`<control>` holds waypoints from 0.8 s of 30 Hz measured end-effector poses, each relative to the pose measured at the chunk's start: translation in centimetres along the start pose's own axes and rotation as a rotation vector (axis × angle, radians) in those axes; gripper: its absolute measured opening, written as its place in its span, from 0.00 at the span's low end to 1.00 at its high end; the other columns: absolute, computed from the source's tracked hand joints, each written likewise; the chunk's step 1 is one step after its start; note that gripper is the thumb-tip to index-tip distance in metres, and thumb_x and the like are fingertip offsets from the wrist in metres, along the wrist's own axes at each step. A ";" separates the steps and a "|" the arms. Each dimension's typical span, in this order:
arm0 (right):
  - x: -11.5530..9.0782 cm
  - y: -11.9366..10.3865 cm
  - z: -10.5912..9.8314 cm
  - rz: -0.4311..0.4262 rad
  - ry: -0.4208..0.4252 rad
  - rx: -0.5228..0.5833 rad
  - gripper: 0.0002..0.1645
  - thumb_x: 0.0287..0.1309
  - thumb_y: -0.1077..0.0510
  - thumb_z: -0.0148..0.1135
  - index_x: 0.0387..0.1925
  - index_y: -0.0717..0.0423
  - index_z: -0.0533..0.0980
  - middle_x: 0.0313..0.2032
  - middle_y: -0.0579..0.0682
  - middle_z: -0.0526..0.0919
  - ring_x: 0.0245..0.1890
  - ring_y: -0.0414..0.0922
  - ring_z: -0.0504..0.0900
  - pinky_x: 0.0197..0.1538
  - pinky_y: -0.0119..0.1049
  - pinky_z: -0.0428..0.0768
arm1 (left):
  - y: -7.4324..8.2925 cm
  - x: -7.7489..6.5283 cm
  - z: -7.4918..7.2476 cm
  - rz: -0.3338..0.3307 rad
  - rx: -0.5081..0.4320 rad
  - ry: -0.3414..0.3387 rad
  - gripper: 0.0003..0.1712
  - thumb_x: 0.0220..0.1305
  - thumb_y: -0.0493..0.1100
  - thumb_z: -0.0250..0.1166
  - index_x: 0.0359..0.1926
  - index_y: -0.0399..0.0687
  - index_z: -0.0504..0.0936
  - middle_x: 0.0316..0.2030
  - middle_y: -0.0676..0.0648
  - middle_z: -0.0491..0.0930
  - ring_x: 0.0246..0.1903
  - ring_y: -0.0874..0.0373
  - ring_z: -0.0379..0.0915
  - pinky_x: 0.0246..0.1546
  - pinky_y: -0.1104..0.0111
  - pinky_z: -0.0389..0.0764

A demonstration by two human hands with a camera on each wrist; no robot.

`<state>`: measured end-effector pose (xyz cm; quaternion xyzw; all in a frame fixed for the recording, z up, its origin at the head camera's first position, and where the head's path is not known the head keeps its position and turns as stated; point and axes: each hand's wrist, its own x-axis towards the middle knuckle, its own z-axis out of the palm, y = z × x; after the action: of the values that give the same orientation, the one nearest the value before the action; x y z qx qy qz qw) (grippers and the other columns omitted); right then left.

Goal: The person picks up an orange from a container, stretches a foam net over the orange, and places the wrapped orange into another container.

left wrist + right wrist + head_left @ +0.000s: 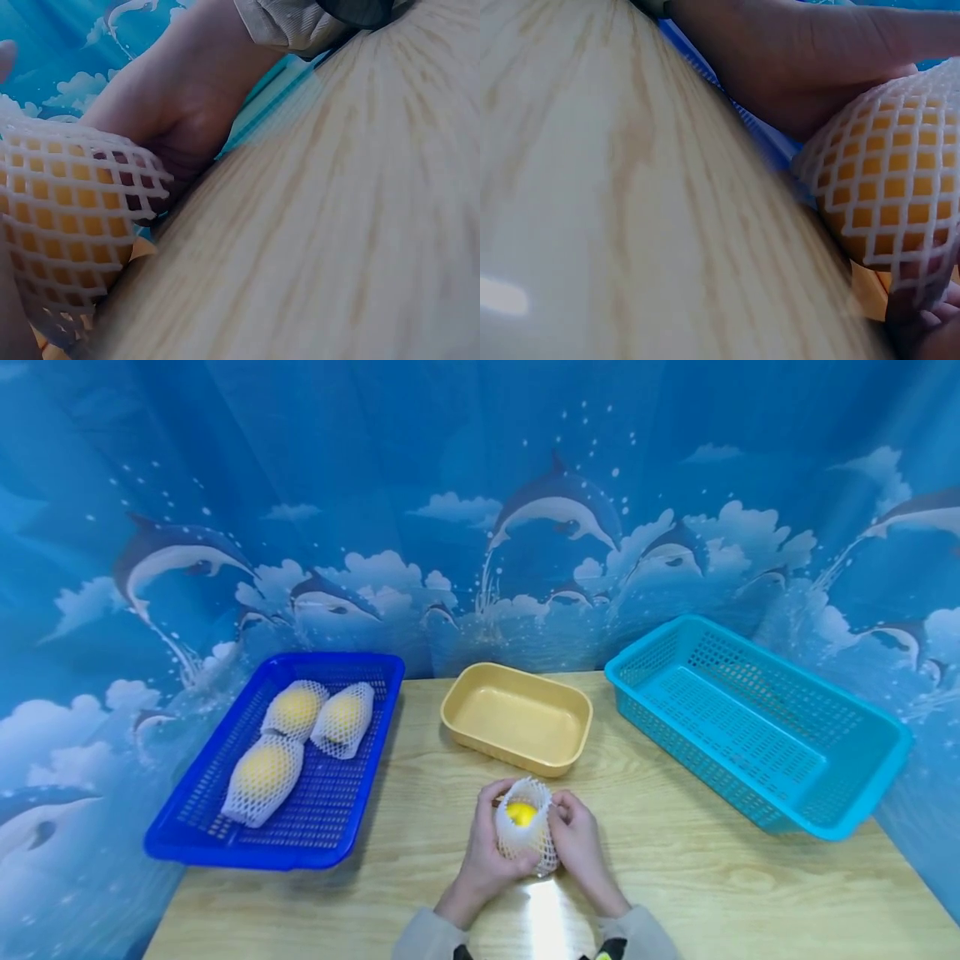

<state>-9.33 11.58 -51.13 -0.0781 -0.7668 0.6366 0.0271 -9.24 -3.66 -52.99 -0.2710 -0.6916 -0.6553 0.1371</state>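
A yellow fruit (521, 813) sits inside a white foam net sleeve (542, 850), its top showing through the sleeve's open end. My left hand (483, 847) grips the sleeved fruit from the left, thumb across its near side. On the other side, my right hand (581, 839) pinches the sleeve near its upper rim; some of its fingertips are hidden. Both wrist views show the foam mesh (64, 199) stretched round the fruit, close to the table. The right wrist view also has fingers at the far side of the foam mesh (900, 176).
A dark blue basket (300, 857) at the left holds three net-wrapped yellow fruits (262, 772). Just beyond my hands stands a tan tray (517, 714). A turquoise basket (720, 727) is at the right. A dolphin-print curtain (420, 485) hangs behind the wooden table (675, 877).
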 end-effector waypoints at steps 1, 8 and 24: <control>0.0 0.1 0.0 -0.015 0.008 -0.018 0.02 0.62 0.69 0.55 0.35 0.65 0.74 0.23 0.49 0.76 0.23 0.41 0.75 0.28 0.30 0.77 | 0.1 -0.1 0.0 -0.020 -0.001 -0.007 0.54 0.41 0.49 0.78 0.69 0.44 0.59 0.60 0.44 0.70 0.53 0.48 0.70 0.55 0.62 0.74; -0.1 0.8 -0.1 -0.178 0.050 -0.219 0.06 0.60 0.70 0.55 0.36 0.61 0.77 0.33 0.57 0.86 0.33 0.49 0.84 0.38 0.40 0.83 | 0.8 -0.2 -0.6 -0.197 0.075 -0.104 0.61 0.35 0.46 0.85 0.68 0.58 0.58 0.60 0.51 0.71 0.57 0.53 0.71 0.60 0.58 0.73; -0.2 0.3 -0.4 0.061 -0.505 0.407 0.27 0.77 0.48 0.43 0.63 0.64 0.68 0.55 0.54 0.79 0.54 0.45 0.78 0.58 0.38 0.76 | 2.0 0.6 -1.5 0.080 0.237 0.024 0.58 0.27 0.32 0.85 0.63 0.37 0.63 0.54 0.40 0.76 0.50 0.49 0.77 0.53 0.59 0.78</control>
<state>-9.06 12.03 -51.35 0.0665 -0.6036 0.7766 -0.1679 -8.86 -5.02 -50.87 -0.2725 -0.7510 -0.5663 0.2025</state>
